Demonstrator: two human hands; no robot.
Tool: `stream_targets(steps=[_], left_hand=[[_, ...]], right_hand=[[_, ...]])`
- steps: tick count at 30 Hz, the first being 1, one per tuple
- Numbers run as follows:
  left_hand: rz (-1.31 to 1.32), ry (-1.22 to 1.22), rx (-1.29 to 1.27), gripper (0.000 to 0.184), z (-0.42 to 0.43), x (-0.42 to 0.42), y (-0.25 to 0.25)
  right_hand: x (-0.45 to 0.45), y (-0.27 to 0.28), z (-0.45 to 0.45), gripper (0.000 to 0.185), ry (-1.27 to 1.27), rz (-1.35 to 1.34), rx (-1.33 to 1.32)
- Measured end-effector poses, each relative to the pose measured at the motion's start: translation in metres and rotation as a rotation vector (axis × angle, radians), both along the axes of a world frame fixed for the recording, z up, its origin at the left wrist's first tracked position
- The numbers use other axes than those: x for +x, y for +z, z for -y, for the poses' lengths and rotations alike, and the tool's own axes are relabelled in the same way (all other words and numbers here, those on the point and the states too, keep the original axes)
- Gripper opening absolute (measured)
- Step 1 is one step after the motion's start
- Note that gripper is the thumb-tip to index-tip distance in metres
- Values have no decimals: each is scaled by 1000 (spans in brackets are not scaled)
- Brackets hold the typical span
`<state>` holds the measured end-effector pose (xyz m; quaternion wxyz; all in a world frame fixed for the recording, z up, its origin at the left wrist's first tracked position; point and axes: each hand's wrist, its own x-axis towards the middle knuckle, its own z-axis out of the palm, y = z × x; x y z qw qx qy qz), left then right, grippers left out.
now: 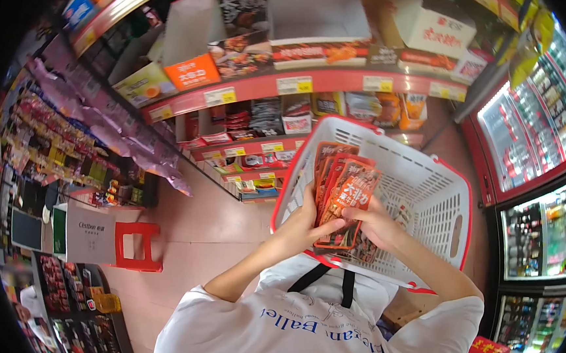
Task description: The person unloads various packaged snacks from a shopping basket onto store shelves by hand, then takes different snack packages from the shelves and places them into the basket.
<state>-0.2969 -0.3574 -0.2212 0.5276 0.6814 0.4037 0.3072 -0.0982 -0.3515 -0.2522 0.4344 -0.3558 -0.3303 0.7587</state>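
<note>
Both of my hands hold a fanned stack of orange-red snack packets [356, 180] over a white shopping basket with a red rim [427, 180]. My left hand [306, 221] is closed around the left edge of the stack, its thumb lying across the lower front. On the right side, my right hand [375, 223] grips the packets with its thumb on the front one. Some darker packets [363, 251] show below the stack, inside the basket. Its near side is close to my waist.
Ahead stands a shelf with price tags [294, 85] and boxes of snacks [242, 62]. Glass-door drink coolers [542, 227] line the right. Purple bags [81, 100] hang at left. A red stool [153, 247] and a Cestbon carton [92, 234] stand on the tiled floor.
</note>
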Motion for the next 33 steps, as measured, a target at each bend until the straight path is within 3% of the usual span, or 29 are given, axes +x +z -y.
stream_targets(steps=[3,4,7,8,9,10,11,12,14,15,19,20,21,23,26,29,31,33], left_hand=[[-51,147,221,85,-5,-4,8],[22,208,250,85,-9,-8,6],[92,252,69,83,-18,-30,44],[270,301,116,81,-24,-37,42],[77,358,447,78,-41,-52,38],[-8,416,488,76,-52,-68,43],[-96,471,527,73,-63,-83,48],[-27,510,701,68,-78,-95,58],[31,619,917,60,-103,-117,79],[21,692,961,57,-114,-130,89],[-54,816,1235,50,-142,-172,141],[-294,877,1423,45,-149,-187,146],[-239,875,1535,45,-159,-194,151],[-247,882,1550,41,-172,-204,155],[-330,827,1639,38,-180,-210,158],[-173,789,1429,38,-193,-209,152],[-238,740,1467,42,-195,-214,154],[-134,706,1128,43,-189,-214,155]], right_hand=[[-8,27,-22,61,76,121,205],[-18,38,-24,56,-2,129,262],[-42,71,-40,56,33,168,419],[-46,81,-52,56,160,214,444],[-55,94,-64,55,210,286,525],[-68,109,-74,54,259,358,604],[-87,123,-81,49,118,351,789],[-107,137,-89,44,-29,337,970],[-136,165,-126,37,-79,381,1418],[-150,174,-144,45,-123,412,1582],[-199,207,-167,37,-99,209,1463],[-209,208,-175,35,-136,202,1532],[-218,209,-184,35,-135,199,1531],[-234,210,-197,35,-292,199,1675],[-243,204,-208,37,-312,187,1675],[-244,196,-218,41,-338,270,1636],[-245,193,-220,43,-338,330,1581],[-246,192,-217,45,-328,333,1486]])
